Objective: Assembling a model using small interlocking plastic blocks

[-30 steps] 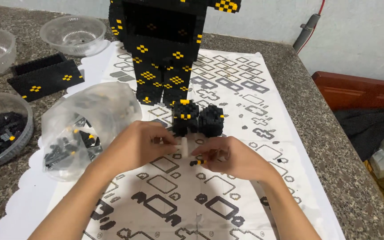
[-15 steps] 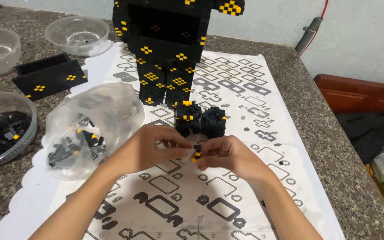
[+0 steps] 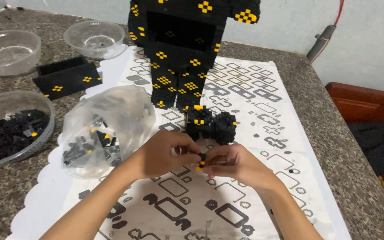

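Note:
My left hand [image 3: 163, 153] and my right hand [image 3: 236, 163] meet over the patterned white mat [image 3: 254, 115]. Together they pinch a tiny black and yellow brick piece [image 3: 201, 161] between the fingertips. Just beyond the hands sits a small black brick assembly [image 3: 212, 124] with yellow dots. Behind it stands a tall black brick figure [image 3: 183, 49] with yellow diamond marks. A clear plastic bag [image 3: 107, 129] of loose black and yellow bricks lies just left of my left hand.
A clear bowl [image 3: 12, 129] of black bricks sits at the left edge. Two empty clear bowls [image 3: 7, 51] [image 3: 95, 39] stand at the back left, with a flat black brick panel [image 3: 67, 80] between. Loose small bricks [image 3: 292, 171] dot the mat. The counter edge runs along the right.
Both hands stay joined on the tiny piece. The view has shifted slightly, and the fingers have closed in tighter around the piece.

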